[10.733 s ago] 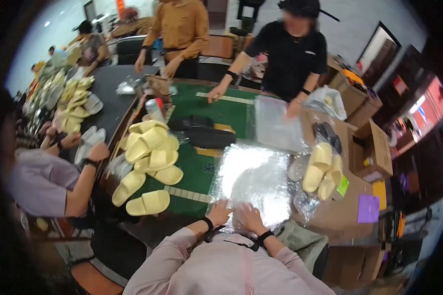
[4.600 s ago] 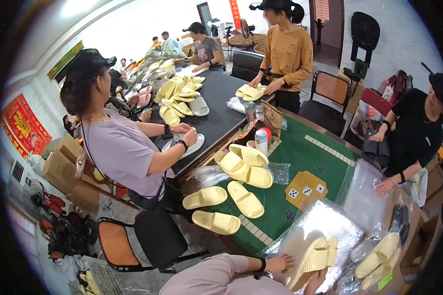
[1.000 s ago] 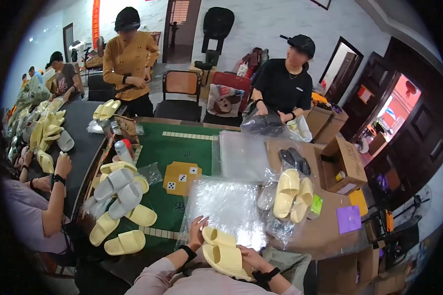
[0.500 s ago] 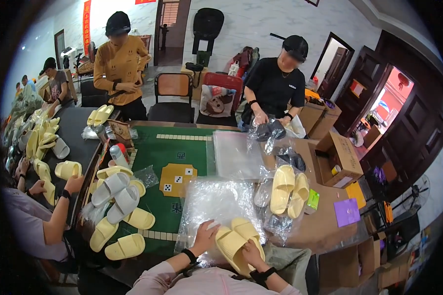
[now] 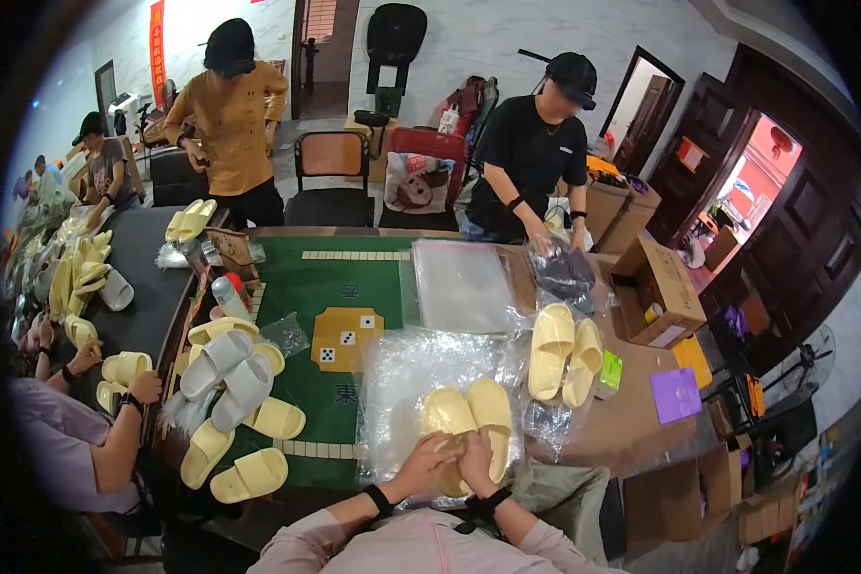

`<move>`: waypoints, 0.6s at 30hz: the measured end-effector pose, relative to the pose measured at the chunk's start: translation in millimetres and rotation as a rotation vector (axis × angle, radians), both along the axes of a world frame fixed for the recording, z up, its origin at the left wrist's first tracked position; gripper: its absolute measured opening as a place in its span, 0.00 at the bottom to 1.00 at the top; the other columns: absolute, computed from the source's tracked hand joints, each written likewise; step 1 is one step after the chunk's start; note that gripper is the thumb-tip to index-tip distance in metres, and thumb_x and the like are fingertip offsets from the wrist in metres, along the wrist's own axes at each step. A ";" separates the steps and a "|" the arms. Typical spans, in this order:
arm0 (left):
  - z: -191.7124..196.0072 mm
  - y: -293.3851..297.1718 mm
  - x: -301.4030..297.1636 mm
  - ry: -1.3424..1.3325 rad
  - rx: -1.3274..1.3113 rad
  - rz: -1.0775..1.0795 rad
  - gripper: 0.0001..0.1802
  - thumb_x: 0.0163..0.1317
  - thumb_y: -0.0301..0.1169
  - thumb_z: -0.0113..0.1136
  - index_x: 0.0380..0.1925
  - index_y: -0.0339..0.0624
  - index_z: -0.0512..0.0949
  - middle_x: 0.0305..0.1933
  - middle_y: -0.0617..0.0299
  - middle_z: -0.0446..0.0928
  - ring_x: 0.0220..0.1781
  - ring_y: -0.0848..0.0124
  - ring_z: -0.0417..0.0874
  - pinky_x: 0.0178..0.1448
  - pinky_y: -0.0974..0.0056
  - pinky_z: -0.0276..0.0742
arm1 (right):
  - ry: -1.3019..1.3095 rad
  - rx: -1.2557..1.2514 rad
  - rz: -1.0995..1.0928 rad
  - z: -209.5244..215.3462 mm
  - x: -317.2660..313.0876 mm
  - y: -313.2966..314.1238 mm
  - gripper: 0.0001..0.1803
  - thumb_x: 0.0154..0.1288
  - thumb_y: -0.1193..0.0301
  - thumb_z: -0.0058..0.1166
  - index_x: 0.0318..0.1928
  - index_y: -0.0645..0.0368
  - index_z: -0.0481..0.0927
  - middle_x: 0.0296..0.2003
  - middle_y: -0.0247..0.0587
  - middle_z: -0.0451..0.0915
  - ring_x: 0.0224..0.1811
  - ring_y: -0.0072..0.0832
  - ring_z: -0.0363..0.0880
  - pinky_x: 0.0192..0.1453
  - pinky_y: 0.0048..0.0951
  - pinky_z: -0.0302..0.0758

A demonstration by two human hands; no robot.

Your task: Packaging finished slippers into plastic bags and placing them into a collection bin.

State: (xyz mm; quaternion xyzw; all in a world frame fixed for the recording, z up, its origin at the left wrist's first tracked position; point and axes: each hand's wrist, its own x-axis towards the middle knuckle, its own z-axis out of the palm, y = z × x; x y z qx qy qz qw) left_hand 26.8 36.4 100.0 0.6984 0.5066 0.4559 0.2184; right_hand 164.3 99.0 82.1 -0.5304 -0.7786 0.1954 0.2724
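A pair of pale yellow slippers, a left one (image 5: 447,409) and a right one (image 5: 491,421), lies toes away from me over a stack of clear plastic bags (image 5: 392,383). Shine crosses the left slipper; whether plastic covers it I cannot tell. At the heel end, my right hand (image 5: 475,464) is closed on the slippers. My left hand (image 5: 426,466) is beside it, fingers bent in at the left slipper's heel; what they pinch is hidden. Right of the stack, another yellow pair (image 5: 552,352) lies on clear plastic.
Loose grey slippers (image 5: 242,392) and yellow slippers (image 5: 249,476) are heaped on the left of the green mat (image 5: 306,287). A co-worker in black (image 5: 536,153) handles a bagged dark item (image 5: 564,273) across the table. An open carton (image 5: 655,297) and purple packet (image 5: 674,395) stand right.
The yellow slippers have turned straighter and moved forward onto the bag stack. My left hand has come right to meet my right hand at the heels. The co-worker in black has lowered the bagged item.
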 end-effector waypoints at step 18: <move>7.1 -6.4 -15.9 -0.837 -0.656 -0.146 0.14 0.65 0.33 0.47 0.43 0.34 0.75 0.38 0.61 0.77 0.40 0.76 0.75 0.47 0.71 0.71 | -0.226 0.031 0.548 27.4 3.8 10.7 0.12 0.55 0.66 0.51 0.40 0.55 0.79 0.38 0.50 0.77 0.38 0.43 0.76 0.40 0.35 0.73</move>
